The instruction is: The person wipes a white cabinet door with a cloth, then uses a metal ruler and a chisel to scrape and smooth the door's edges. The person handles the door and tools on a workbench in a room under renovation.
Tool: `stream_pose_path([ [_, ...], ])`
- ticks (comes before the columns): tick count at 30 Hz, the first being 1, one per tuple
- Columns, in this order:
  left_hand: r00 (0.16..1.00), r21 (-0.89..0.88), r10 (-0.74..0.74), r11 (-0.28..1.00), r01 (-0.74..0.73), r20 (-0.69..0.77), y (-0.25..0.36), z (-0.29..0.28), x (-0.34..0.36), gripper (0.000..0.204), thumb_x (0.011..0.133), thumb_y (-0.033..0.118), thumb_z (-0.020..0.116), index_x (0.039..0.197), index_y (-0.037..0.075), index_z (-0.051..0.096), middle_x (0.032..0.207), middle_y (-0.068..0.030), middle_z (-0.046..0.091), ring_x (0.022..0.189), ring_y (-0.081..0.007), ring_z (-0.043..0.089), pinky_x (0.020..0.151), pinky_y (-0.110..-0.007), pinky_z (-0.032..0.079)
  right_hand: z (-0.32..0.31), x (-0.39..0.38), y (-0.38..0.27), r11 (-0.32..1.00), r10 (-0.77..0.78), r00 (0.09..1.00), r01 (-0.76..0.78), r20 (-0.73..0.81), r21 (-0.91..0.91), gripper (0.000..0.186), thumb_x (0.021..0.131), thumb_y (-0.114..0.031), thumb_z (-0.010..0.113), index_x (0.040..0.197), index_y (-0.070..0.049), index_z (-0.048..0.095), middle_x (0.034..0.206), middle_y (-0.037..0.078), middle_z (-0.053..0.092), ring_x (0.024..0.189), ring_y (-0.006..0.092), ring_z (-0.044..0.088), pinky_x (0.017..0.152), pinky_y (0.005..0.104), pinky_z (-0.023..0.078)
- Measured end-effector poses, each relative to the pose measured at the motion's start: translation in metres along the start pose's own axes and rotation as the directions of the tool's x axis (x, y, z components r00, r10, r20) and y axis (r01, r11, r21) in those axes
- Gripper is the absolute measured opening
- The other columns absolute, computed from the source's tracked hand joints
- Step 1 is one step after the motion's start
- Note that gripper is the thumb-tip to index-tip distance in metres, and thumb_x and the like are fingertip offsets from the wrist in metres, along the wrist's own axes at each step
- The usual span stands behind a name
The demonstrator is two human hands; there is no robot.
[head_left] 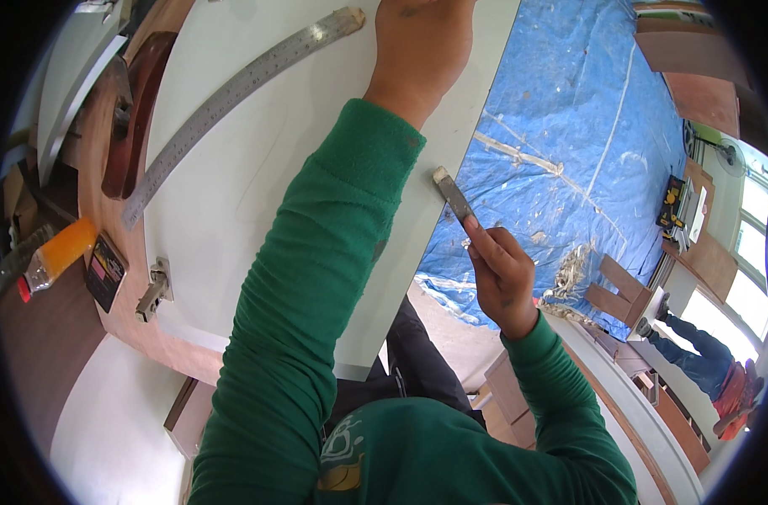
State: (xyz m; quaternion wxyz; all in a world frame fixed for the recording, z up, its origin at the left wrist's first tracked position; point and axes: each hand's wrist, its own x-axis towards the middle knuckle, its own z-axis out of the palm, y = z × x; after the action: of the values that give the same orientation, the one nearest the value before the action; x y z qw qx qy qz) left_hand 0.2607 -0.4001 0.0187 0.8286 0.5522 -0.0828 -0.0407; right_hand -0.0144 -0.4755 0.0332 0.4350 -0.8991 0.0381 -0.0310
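Here we go: my right hand (503, 282) is closed firmly round one end of a flat, dark-grey metal bar (457, 198), thumb along it, apparently to steady the pale tip above the broad white panel (215, 194). My left hand (422, 42) runs off the top, fingers hidden, so I can't tell its grip. The panel lies flat on the wooden counter (131, 244), presumably for support; a long steel ruler (257, 94) crosses it (the lens bends it, surely!), likely parked within reach. Beyond, blue tarpaulin (560, 93) probably shields the floor. Counting outward: one bar, one panel, one ruler, one metal hinge (155, 290), one orange, red-capped bottle (68, 246), one distant co-worker (704, 362).
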Motion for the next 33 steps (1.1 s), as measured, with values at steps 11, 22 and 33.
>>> stream_pose_path([
  [11, 1.000, 0.018, 0.001, 1.000, -0.001, -0.007, 0.002, 0.002, 0.000, 0.040, 0.105, 0.024, 0.060, 0.128, -0.009, 0.061, 0.121, -0.0185, 0.069, 0.112, -0.0226, 0.064, 0.099, -0.032, 0.049, 0.000, 0.005, -0.002, 1.000, -0.001, 1.000, 0.001, -0.016, -0.020, 0.057, 0.087, 0.013, 0.069, 0.139, -0.012, 0.067, 0.079, 0.009, 0.055, 0.065, 0.0192, 0.055, 0.060, 0.0290, 0.047],
  [22, 1.000, 0.049, 0.027, 0.998, -0.027, -0.002, 0.002, 0.000, 0.000, 0.039, 0.105, 0.026, 0.060, 0.125, -0.008, 0.062, 0.118, -0.0169, 0.069, 0.110, -0.0221, 0.064, 0.098, -0.033, 0.049, 0.001, 0.004, -0.002, 1.000, -0.001, 1.000, 0.001, -0.018, -0.025, 0.058, 0.087, 0.012, 0.068, 0.140, -0.012, 0.066, 0.079, 0.009, 0.055, 0.065, 0.0188, 0.056, 0.060, 0.0292, 0.047],
  [33, 0.954, 0.312, -0.074, 0.950, -0.022, 0.291, 0.016, -0.002, -0.017, 0.033, 0.090, 0.025, 0.076, 0.114, 0.003, 0.074, 0.102, -0.0103, 0.075, 0.097, -0.0200, 0.070, 0.091, -0.037, 0.054, -0.033, 0.042, 0.004, 0.990, -0.008, 0.959, -0.032, -0.283, -0.138, 0.058, 0.090, 0.015, 0.062, 0.144, -0.008, 0.062, 0.084, 0.007, 0.057, 0.070, 0.0141, 0.052, 0.064, 0.0273, 0.044],
])
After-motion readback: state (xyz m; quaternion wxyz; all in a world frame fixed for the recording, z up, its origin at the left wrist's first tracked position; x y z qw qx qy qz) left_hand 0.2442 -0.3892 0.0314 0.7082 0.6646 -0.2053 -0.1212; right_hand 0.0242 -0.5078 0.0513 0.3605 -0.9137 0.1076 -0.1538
